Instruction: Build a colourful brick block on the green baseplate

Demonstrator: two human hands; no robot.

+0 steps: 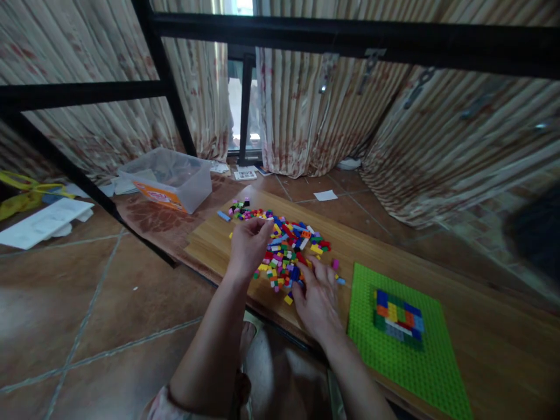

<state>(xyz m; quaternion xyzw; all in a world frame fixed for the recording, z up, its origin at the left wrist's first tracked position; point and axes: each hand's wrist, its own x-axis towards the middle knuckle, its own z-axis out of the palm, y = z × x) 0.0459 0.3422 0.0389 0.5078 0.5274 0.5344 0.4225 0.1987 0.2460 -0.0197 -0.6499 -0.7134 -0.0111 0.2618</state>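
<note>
Many small coloured toy bricks (286,255) lie in a loose pile on the wooden bench top. Above the pile's left side is my left hand (250,245), its thumb and fingers pinched together. Something pale shows by the fingertips, too small to name. My right hand (318,296) rests at the near right of the pile, fingers apart and touching or just over the bricks. To its right lies a green studded baseplate (365,350). A blocky build of blue, yellow, orange, red, white and grey bricks (399,315) sits on the baseplate.
A clear plastic bin (199,184) with an orange label stands beyond the bench's left end. Black metal bars (306,29) cross overhead and at left. Curtains (306,111) hang behind. White foam pieces (48,221) and a paper sheet (325,195) lie on the tiled floor.
</note>
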